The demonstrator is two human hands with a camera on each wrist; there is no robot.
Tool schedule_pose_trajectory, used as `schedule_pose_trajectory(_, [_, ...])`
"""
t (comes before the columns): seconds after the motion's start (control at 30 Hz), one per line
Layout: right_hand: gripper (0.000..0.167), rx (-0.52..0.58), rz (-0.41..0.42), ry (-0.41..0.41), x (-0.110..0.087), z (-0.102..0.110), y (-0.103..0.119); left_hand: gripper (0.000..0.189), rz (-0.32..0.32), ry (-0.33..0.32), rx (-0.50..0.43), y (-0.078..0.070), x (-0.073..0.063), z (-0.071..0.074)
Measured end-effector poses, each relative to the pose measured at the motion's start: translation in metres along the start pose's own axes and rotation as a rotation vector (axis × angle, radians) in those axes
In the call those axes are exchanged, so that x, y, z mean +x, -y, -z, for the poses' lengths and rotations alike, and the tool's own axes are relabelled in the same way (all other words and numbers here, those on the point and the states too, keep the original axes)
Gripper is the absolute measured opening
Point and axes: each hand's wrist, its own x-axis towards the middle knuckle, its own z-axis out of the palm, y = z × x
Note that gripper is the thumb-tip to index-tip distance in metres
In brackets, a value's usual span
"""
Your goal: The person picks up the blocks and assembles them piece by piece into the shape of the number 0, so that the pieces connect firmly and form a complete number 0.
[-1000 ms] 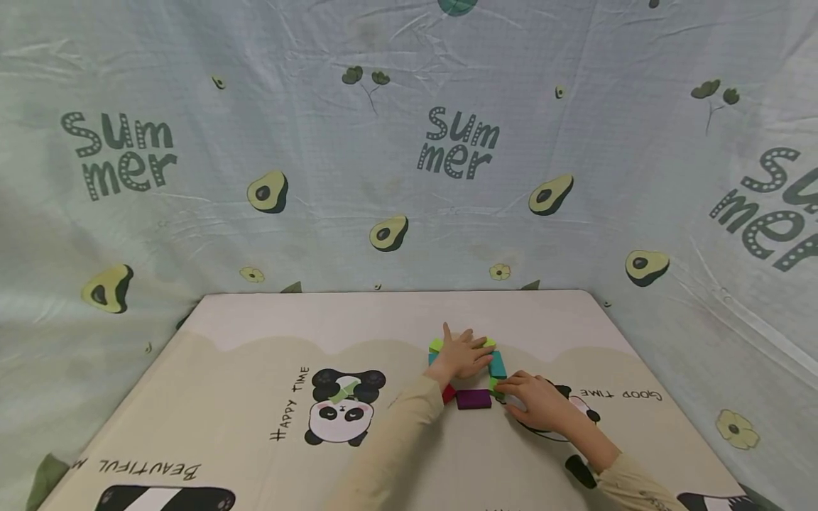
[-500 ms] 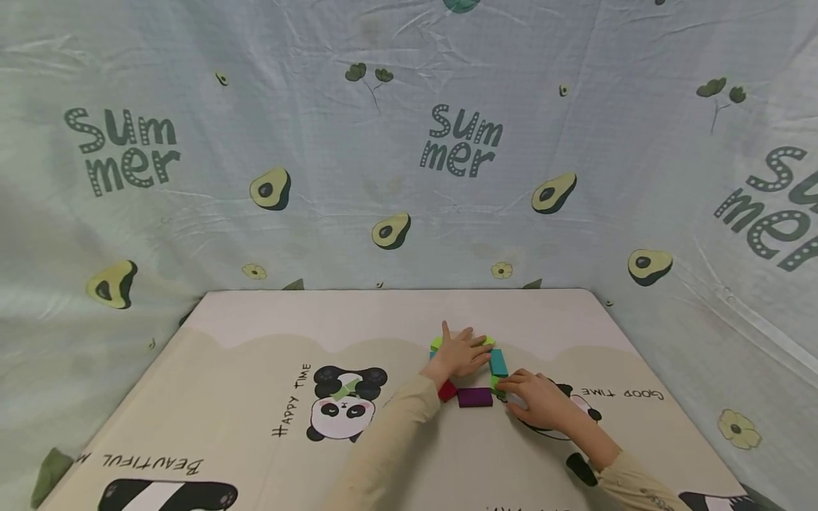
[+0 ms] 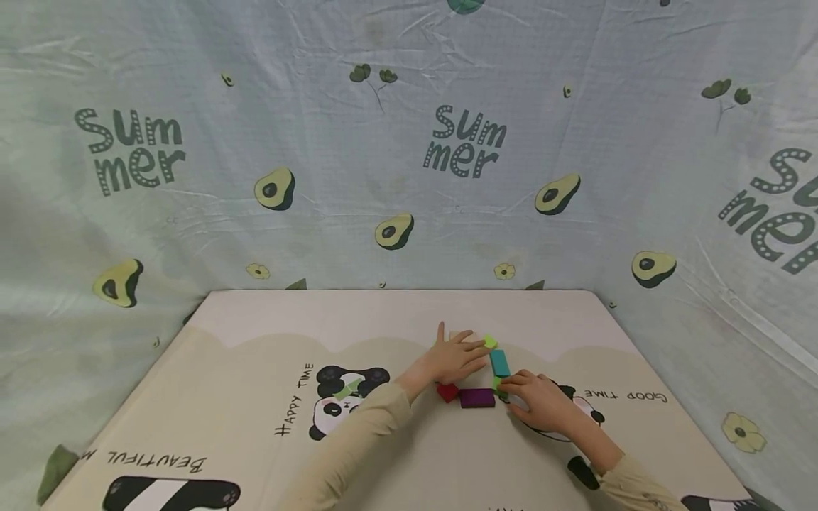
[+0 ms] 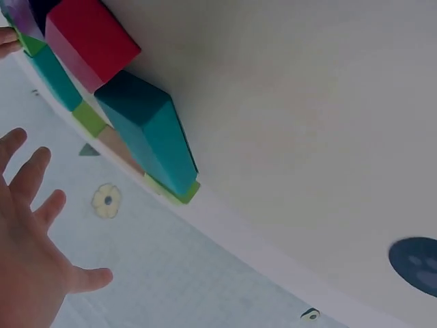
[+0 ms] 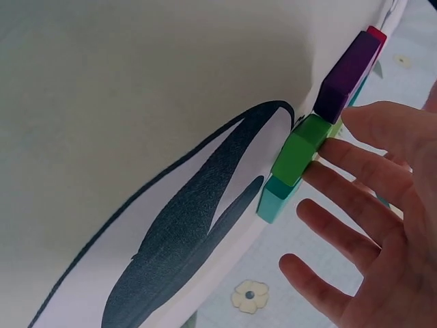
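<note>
Blocks lie in a ring on the table. A purple block (image 3: 477,398) and a red block (image 3: 447,392) form the near side; a teal block (image 3: 500,363) and a green block (image 5: 298,150) line the right. My left hand (image 3: 455,360) spreads its fingers over the ring's left part, hiding blocks there in the head view. The left wrist view shows another teal block (image 4: 150,130) beside the red one, and a wood-coloured block (image 4: 121,148) between light green ones on the far side. My right hand (image 3: 540,401) has extended fingertips at the green block.
The table (image 3: 255,397) has printed pandas and lettering. Behind it and on both sides hangs a pale sheet (image 3: 332,142) with avocado prints. The table's far edge lies a little beyond the ring.
My left hand and forearm have shifted left, so the hand covers the left-hand blocks and the wood-coloured one shows past it. My right hand stays at the green block. The head view has shifted slightly.
</note>
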Motion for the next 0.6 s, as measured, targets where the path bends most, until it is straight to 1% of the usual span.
schedule_pose_trajectory(0.07, [0.029,-0.005,0.002,-0.006,0.000,-0.001,0.000,0.045,-0.014,-0.009,-0.003,0.002,-0.009,0.003])
schedule_pose_trajectory(0.27, [0.028,-0.010,-0.001,-0.010,-0.001,-0.001,-0.002,0.044,-0.051,-0.040,-0.062,0.012,-0.037,0.008])
schedule_pose_trajectory(0.4, [0.028,-0.007,0.009,-0.016,-0.003,-0.001,-0.003,0.044,-0.058,-0.044,-0.095,0.019,-0.055,0.011])
schedule_pose_trajectory(0.6, [0.030,0.021,0.032,-0.039,-0.008,-0.001,-0.005,0.043,-0.078,-0.087,-0.103,0.032,-0.085,0.006])
